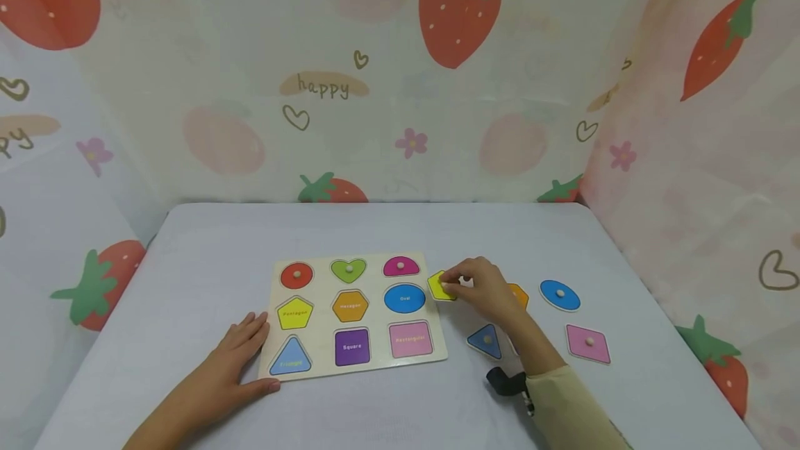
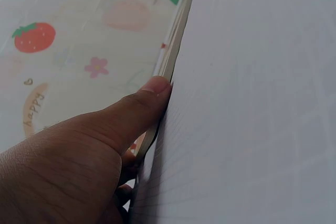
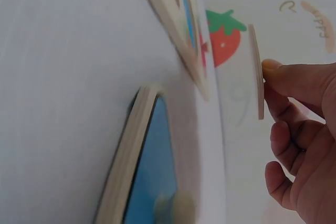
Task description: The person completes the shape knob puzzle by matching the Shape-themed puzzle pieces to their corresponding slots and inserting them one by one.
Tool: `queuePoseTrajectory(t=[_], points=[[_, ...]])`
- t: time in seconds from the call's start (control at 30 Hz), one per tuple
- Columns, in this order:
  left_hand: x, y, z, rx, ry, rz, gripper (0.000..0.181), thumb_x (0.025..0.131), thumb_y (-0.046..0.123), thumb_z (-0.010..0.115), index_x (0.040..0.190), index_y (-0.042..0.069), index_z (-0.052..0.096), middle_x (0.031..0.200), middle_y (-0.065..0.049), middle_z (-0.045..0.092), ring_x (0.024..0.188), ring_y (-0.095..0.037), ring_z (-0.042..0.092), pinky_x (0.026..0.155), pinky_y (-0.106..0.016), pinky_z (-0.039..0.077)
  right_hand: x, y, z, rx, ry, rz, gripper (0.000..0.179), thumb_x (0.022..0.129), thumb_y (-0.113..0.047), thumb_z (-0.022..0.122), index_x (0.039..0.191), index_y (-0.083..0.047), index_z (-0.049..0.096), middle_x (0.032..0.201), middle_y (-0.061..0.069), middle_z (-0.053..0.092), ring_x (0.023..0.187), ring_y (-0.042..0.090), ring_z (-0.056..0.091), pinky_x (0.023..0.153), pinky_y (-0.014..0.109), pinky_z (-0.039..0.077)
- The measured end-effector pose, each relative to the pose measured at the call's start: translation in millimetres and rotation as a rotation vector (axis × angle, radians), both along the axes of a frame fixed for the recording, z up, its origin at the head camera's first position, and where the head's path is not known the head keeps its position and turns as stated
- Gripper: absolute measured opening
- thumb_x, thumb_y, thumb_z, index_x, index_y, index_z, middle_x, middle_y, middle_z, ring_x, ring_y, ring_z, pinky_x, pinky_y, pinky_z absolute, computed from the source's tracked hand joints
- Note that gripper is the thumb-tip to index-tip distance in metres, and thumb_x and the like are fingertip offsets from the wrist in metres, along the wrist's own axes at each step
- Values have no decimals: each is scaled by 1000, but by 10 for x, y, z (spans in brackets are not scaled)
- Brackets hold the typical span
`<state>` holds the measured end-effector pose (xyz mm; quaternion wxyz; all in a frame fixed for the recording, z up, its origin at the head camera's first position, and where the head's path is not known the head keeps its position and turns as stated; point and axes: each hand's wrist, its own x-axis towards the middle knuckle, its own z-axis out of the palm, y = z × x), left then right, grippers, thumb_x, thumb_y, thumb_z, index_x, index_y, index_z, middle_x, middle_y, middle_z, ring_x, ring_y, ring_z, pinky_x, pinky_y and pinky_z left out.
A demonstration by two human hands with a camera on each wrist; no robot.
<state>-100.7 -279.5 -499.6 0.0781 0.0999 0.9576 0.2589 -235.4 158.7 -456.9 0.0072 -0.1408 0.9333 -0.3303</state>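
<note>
My right hand (image 1: 482, 290) pinches a yellow pentagon puzzle piece (image 1: 435, 287) between thumb and fingers, above the right edge of a wooden shape puzzle board (image 1: 321, 349). Seen edge-on in the right wrist view, the piece (image 3: 257, 77) is raised off the table. My left hand (image 1: 234, 360) rests at the board's left side, fingers along the edge and thumb at the near corner. A red circle (image 1: 289, 276), a green heart (image 1: 340, 270) and a magenta semicircle (image 1: 412, 267), all with knobs, sit in the top row. Lower recesses show printed shapes, including a yellow pentagon (image 1: 295, 318).
Right of the board lie a blue triangle piece (image 1: 481, 346), a blue oval piece (image 1: 550, 292) and a pink rectangle piece (image 1: 581, 346). An orange piece (image 1: 519, 294) is partly hidden behind my right hand. A black device (image 1: 505, 382) is at my right wrist.
</note>
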Motion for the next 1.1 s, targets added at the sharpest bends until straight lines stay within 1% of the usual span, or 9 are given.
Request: queuePoseTrajectory(t=[0.2,0.37,0.6,0.73,0.9,1.1], points=[[-5,-6,-12,-2,7,0,113,74,73,75,158,7,39,168,-17,27,155,-44,18,120,-67,24,17,-162,61,-26,25,61,10,93,-20,78,102,-20,82,93,-10,72,102,20,56,87,36,49],[-12,-20,-26,19,20,-9,112,75,70,77,158,6,38,168,-17,27,155,-43,17,120,-67,23,31,-301,80,-37,37,93,10,93,-20,78,101,-20,82,91,-11,71,102,20,57,87,37,51],[-4,-21,-10,19,29,-11,111,76,69,77,158,5,38,168,-17,26,156,-42,17,120,-67,23,48,-498,87,-64,33,119,9,91,-20,79,100,-21,82,89,-13,70,102,19,57,91,41,55],[0,-20,-10,13,21,-8,111,75,70,77,158,6,38,168,-17,27,155,-43,18,119,-67,24,48,-609,97,-58,32,135,9,90,-21,80,99,-23,82,87,-15,69,100,17,57,89,37,54],[4,-21,-19,1,22,-7,112,76,72,75,158,6,38,167,-18,27,155,-44,19,119,-68,24,54,-746,124,-57,23,162,10,91,-23,80,101,-23,82,91,-15,70,100,16,56,86,33,53],[-4,-25,-32,-11,11,1,112,76,75,72,159,8,37,168,-17,25,154,-45,18,119,-68,25,69,-890,143,-66,40,227,10,93,-23,78,103,-22,81,92,-16,71,101,19,58,87,35,51]])
